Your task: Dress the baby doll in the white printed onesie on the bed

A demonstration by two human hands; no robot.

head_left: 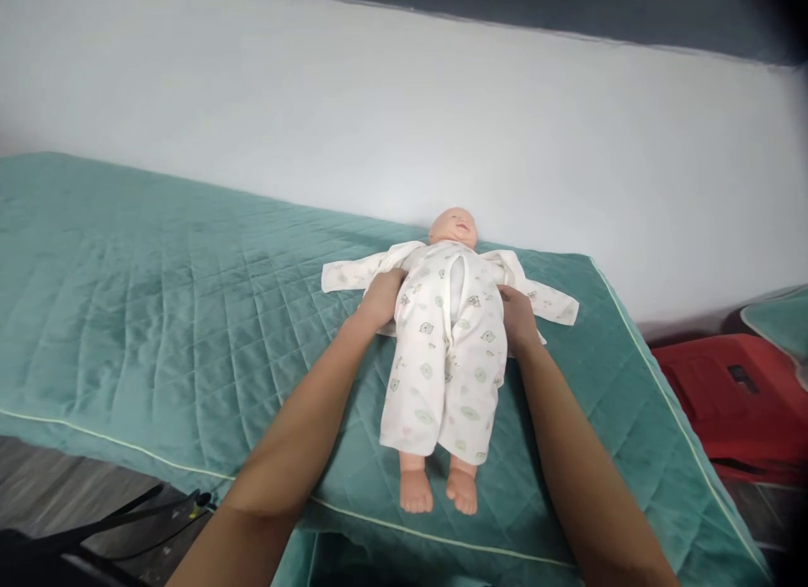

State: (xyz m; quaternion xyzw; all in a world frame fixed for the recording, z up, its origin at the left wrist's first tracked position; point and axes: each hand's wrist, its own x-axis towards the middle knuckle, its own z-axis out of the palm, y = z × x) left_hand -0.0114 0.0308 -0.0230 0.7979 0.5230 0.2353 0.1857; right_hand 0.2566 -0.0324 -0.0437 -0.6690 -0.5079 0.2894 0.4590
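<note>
A baby doll (455, 226) lies on its back on the green quilted bed cover, head toward the wall and bare feet toward me. White printed baby trousers (424, 376) cover its legs and reach up to its chest, with a slit open at the front middle. Spread beneath the doll is a white baby jacket (353, 273), its sleeves stretched out to both sides. My left hand (382, 299) is closed on the trousers' left edge. On the opposite edge, my right hand (518, 316) also grips the trousers. Fingertips of both hands are partly hidden by cloth.
The green quilted cover (189, 317) extends far to the left, and its right edge drops off beyond the doll. A white wall (379, 107) rises behind. On the right stands a red plastic object (732, 393). Black straps (126, 515) hang at the lower left.
</note>
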